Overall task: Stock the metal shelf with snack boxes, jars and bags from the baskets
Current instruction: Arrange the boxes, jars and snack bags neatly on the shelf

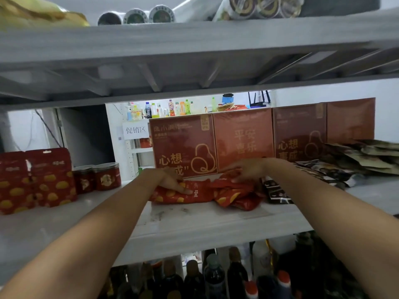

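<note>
We are pressing our left hand (173,182) and right hand (248,169), fingers straight and spread, onto red snack bags (224,194) lying on the scuffed white metal shelf (194,223), before maroon boxes (183,145); a white room (323,93) is showing behind.

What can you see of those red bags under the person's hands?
The red snack bags are glossy, crinkled plastic pouches printed with yellow shapes, lying flat in a loose overlapping heap on the metal shelf, in front of the red-brown boxes. The left hand presses one bag; the right hand rests on top.
</note>
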